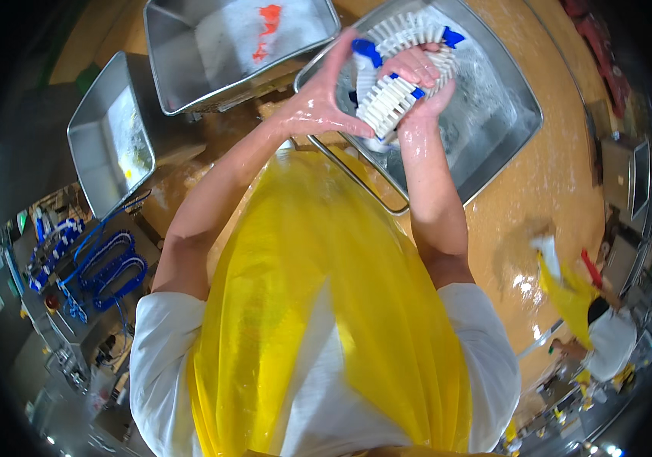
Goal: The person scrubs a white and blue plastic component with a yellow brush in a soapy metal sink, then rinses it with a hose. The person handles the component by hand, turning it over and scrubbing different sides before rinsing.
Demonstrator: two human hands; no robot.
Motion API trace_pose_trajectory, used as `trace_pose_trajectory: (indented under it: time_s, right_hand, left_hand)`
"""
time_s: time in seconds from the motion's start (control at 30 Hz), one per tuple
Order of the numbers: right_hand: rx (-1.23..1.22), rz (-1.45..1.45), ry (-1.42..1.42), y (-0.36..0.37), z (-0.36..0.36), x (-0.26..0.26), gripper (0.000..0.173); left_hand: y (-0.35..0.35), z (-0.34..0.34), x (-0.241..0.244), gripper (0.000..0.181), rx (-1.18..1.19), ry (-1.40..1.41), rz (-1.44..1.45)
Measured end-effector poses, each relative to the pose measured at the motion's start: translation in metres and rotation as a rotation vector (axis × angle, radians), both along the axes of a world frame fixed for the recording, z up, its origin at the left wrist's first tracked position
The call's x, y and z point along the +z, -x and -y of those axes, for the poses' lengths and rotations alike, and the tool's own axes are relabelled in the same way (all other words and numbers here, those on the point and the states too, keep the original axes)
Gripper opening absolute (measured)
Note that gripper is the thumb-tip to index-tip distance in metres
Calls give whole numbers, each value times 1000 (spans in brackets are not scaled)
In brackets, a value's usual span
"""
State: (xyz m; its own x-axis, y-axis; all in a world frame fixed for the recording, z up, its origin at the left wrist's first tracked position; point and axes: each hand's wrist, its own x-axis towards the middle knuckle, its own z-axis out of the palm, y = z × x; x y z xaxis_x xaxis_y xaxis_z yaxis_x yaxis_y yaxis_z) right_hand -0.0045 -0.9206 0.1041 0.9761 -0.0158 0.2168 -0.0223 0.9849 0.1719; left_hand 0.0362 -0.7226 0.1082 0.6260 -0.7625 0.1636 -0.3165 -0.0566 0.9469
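Note:
A white plastic modular conveyor belt (386, 105) with blue flights is gathered in a loose coil over a metal tub (506, 157) of foamy water. My right hand (414, 71) is closed around the coil, with belt above and below its fingers. My left hand (323, 103) is spread at the coil's left side. Its thumb tip meets the belt's lower corner, while a finger reaches up beside a blue flight (366, 50). Whether the left hand grips the belt is unclear. Both hands and forearms look wet.
Two more metal tubs stand left: one (174, 63) has suds and orange pieces, the other (94, 137) suds and something yellow. A metal bar handle (360, 177) juts toward me. Blue belts (114, 271) lie at far left. Another person (606, 337) bends over the wet floor (554, 200) at right.

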Motion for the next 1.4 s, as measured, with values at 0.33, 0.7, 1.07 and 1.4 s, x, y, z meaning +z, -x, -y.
trace_pose_trajectory:
  time_s: [0.33, 0.7, 1.07, 1.4]
  right_hand:
    - [330, -1, -13, -45, -62, 29, 45]
    - [488, -347, 678, -93, -216, 5, 77]
    - [372, 176, 1564, -1, -385, 30, 45]
    - [140, 170, 1591, 15, -485, 55, 28]
  left_hand:
    - [0, -70, 10, 90, 36, 242, -829]
    - [48, -211, 35, 50, 424, 274, -660]
    - [79, -373, 13, 34, 841, 778, -814]
    - [107, -428, 42, 34, 1001, 848, -662]
